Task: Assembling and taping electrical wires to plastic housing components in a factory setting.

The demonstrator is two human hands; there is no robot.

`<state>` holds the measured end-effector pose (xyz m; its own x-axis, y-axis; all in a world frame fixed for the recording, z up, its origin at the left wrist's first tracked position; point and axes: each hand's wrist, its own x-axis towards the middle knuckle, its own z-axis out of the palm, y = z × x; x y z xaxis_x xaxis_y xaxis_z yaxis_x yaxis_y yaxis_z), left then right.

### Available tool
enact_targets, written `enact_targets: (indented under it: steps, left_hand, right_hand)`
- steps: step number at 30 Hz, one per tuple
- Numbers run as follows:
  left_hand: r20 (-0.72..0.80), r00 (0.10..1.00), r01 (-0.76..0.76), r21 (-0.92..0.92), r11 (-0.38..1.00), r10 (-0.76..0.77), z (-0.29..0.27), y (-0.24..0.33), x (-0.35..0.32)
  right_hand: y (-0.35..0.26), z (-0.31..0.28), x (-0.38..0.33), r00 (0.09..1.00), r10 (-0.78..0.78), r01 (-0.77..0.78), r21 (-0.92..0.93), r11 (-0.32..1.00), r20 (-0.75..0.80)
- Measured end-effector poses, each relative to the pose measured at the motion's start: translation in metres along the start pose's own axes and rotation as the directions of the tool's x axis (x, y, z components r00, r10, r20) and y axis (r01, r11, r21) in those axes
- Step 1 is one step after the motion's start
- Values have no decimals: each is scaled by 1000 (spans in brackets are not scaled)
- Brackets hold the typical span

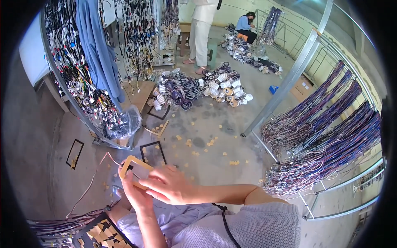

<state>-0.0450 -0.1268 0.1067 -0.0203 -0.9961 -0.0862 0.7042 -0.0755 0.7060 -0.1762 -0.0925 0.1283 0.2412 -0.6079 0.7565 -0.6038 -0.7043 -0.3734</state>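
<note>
In front of my lap I hold a yellowish rectangular frame (125, 166) with rounded corners. My left hand (139, 197) grips it from below and its left side, with the thumb up along it. The fingers of my right hand (175, 188) bend over its right side; their tips are partly hidden. Something small and dark shows inside the frame near my left thumb. A thin pinkish wire (89, 186) rises from the lower left toward my left hand. By my left thigh sits a black tray (120, 232) holding tan cut pieces (103, 236).
Bundled wires (49, 227) lie beside the tray. Racks of hanging harnesses (322, 144) stand right and left (89, 74). Coiled harnesses (178, 89) are heaped ahead. Black frames (153, 153) and tan scraps litter the floor. One person (200, 37) stands, another (245, 27) sits farther back.
</note>
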Motion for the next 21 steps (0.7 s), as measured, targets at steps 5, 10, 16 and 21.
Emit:
enact_targets:
  steps: [5,10,16,21]
  left_hand:
    - [-51,997,-44,124,991,51,15,-5,-2]
    - [-279,951,-62,262,963,137,26,-13,0]
    - [-243,955,-115,226,967,170,31,-15,-5]
    - [-327,930,-43,350,936,165,43,-12,-11]
  right_hand:
    - [-1,0,-19,996,89,-88,88,992,-7]
    - [0,-6,-23,998,57,-59,92,994,28]
    - [-1,-6,-41,993,105,-110,80,991,58]
    - [-12,-10,-51,984,140,-153,122,981,110]
